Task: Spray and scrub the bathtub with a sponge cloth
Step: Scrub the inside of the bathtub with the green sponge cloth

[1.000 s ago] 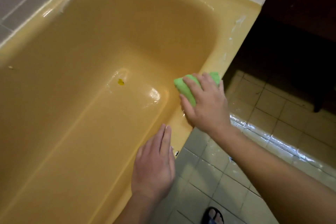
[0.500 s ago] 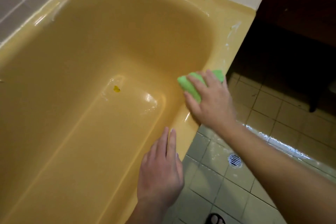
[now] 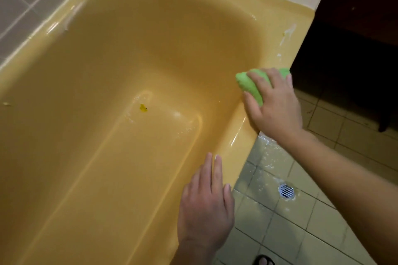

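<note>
A yellow bathtub fills most of the view, its near rim wet and shiny. My right hand grips a green sponge cloth and presses it on the near rim, close to the tub's far end. Fingers cover much of the cloth. My left hand rests flat on the same rim nearer to me, fingers straight and together, holding nothing. A small yellow speck lies on the tub floor. No spray bottle is in view.
Grey wall tiles line the tub's far side. The tiled floor on the right is wet, with a round drain. A dark cabinet stands at the upper right. A foot in a sandal shows at the bottom edge.
My right hand has slid the sponge cloth along the near rim toward the tub's far end. My left hand stays flat on the rim. The floor drain has come into view.
</note>
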